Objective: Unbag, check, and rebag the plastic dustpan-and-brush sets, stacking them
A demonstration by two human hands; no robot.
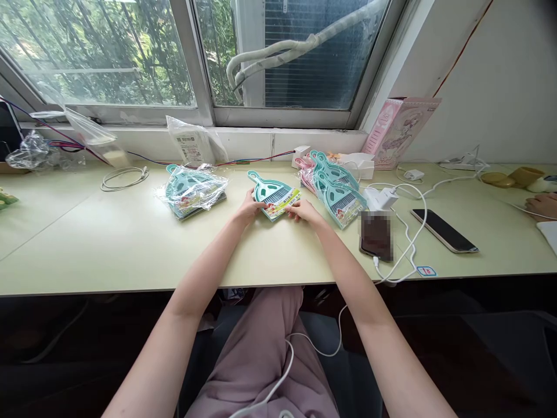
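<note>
Background: sliding window (304, 119) in a grey metal frame, foliage outside; below it, a long pale yellow-green table (130, 249).
Landmark: mint-green plastic dustpan set (270, 190) with a printed card, on the table's middle stretch, handle toward the window.
Left hand: (249, 208) holding the dustpan set by its left side, thumb over the card.
Right hand: (303, 210) gripping the card's right corner, fingers closed in.
Left of set: clear-wrapped bundle of mint-green dustpans (191, 188); beyond, coiled off-white cable (124, 179).
Right of set: overlapping pile of mint-green dustpan packs (337, 188), pink plastic pieces (306, 173) against its left side; then a phone with blurred screen (376, 235), white charging plug (383, 198), black-screened phone (446, 230).
Behind, right of set: pink illustrated cardboard box (398, 133).
Far right of set: another person's hand (542, 205), partly in view.
</note>
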